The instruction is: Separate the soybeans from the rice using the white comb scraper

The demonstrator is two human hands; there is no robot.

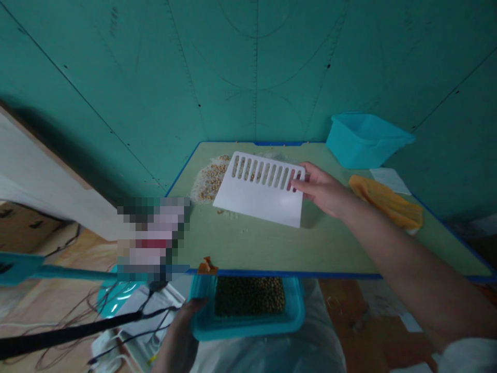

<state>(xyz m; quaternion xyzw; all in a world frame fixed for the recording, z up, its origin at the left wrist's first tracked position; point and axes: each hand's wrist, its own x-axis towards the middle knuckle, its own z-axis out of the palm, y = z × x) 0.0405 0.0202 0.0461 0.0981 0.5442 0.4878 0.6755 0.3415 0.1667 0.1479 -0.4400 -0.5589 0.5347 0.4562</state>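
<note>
My right hand (320,186) grips one end of a white plastic panel (258,199) with a row of slots along its upper edge. The panel is tilted above the table, and its left side partly covers a spread of yellowish beans (212,178) mixed with small whitish grains. Below the table's front edge, my left hand (184,321) holds the left side of a turquoise tray (252,331), thumb over the rim. Inside the tray lie dark small beans (236,298) and lighter yellow ones toward the right. The fingers of my left hand under the tray are hidden.
The table (330,248) has a blue edge against a green wall. A turquoise bin (367,140) stands at its back right. Near it lie a white sheet (390,180) and an orange cloth (388,202). Orange tape (207,265) sticks to the front edge. Cables cross at left.
</note>
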